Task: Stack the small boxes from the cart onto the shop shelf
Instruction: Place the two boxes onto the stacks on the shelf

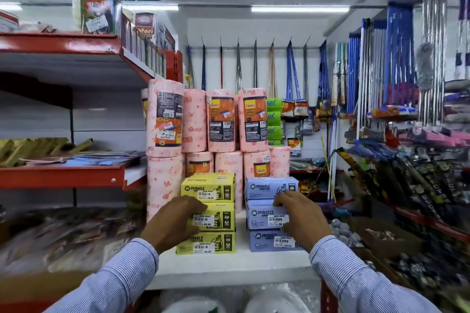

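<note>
My left hand (pixel 175 221) has its fingers (pixel 197 204) wrapped on the middle yellow box (pixel 216 216); my right hand (pixel 302 218) has its fingers (pixel 281 199) gripping the middle blue box (pixel 264 213). Both three-high stacks stand on the white shelf (pixel 229 269), just before the pink towel rolls (pixel 221 122).

The white shelf (pixel 229 264) has a bare strip along its front edge, open to a reaching hand. Behind it stand two stacks of small boxes — a yellow stack (pixel 212 213) on the left and a blue stack (pixel 267 213) on the right — with a narrow open gap between them. The left hand (pixel 175 221) covers the yellow stack's left side; the right hand (pixel 302 218) covers the blue stack's right front. Pink kitchen towel rolls (pixel 221 122) wall off the back and the left flank. Above both stacks, the space is open in front of the rolls.
</note>
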